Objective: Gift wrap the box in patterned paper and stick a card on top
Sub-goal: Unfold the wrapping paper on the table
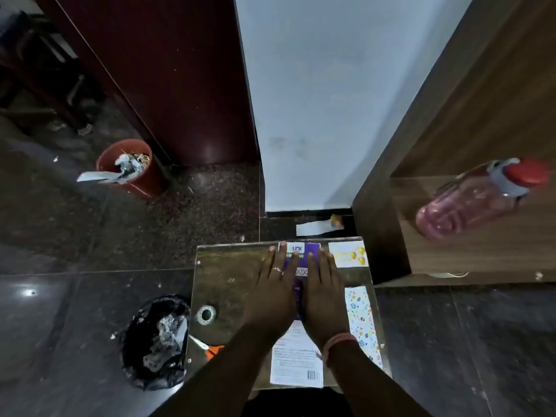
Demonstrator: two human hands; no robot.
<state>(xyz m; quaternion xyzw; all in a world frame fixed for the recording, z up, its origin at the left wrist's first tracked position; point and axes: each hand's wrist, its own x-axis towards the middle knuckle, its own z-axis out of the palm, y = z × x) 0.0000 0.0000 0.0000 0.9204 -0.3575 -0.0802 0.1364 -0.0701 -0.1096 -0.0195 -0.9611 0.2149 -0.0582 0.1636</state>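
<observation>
Plainly, nothing is wrapped yet. Nearest, at the near edge of the small glass-topped table (228, 281), the white label end of the box (296, 365) is seen; the box is a long flat carton, purple further up, lying along the middle of the table.

Both hands are laid flat on its far half: left hand (272, 288) and right hand (323, 293), fingers straight and slightly spread, palms down, nothing gripped.

Patterned paper (362, 323) is noted along the right edge: a narrow strip, white with small coloured shapes, thin and apparently folded, just beside the box. At the near-left edge, scissors (207, 348) with orange handles hang partly past the rim. A tape roll (206, 313), a clear ring, sits further in on the left side. At the far-right corner a card (348, 254), pale with gold balloons, lies flat.

Risks, as judged:
- The glass looks smooth; the box could be skidded under a push, and the paper knocked off the right edge.
- The scissors could be nudged to the floor by a forearm.
- The card sits close to the far edge and could be swept off when paper is unfolded.
- Thin paper may tear on carton corners.
</observation>
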